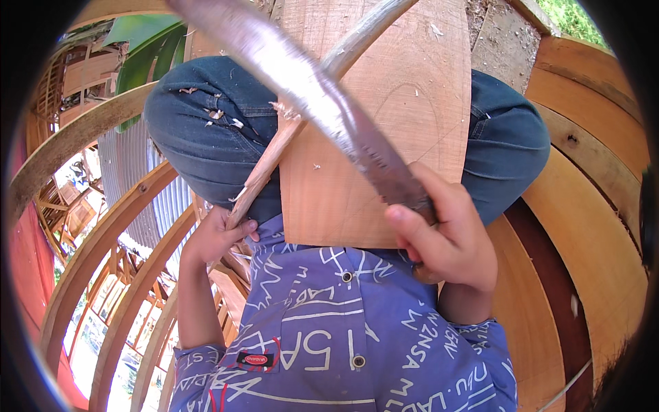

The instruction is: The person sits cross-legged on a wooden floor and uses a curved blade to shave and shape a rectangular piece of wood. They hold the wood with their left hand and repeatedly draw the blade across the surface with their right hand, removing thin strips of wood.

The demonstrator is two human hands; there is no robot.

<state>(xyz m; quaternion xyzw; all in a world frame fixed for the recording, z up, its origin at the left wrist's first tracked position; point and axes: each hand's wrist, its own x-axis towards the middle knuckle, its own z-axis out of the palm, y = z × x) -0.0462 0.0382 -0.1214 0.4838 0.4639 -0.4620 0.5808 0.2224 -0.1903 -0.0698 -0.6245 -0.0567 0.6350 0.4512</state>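
Note:
My right hand [446, 233] is closed round the handle end of a machete [302, 89], whose long, shiny blade slants up to the far left. Under the blade runs a peeled wooden stick [268, 161], crossing it at an angle. My left hand [218, 237] grips the stick's near end beside my left thigh. Curled shavings stick out from the stick near the blade; whether the edge touches the wood I cannot tell. A wide, smooth wooden board [384, 137] lies between my legs beneath both, its near end against my shirt.
My bent legs in jeans [206, 137] flank the board, with shavings on the left knee. Wooden slats [110, 240] with gaps lie on the left, above corrugated metal sheets [165, 199]. A green leaf [147, 41] hangs at the far left. Planks [583, 226] cover the right side.

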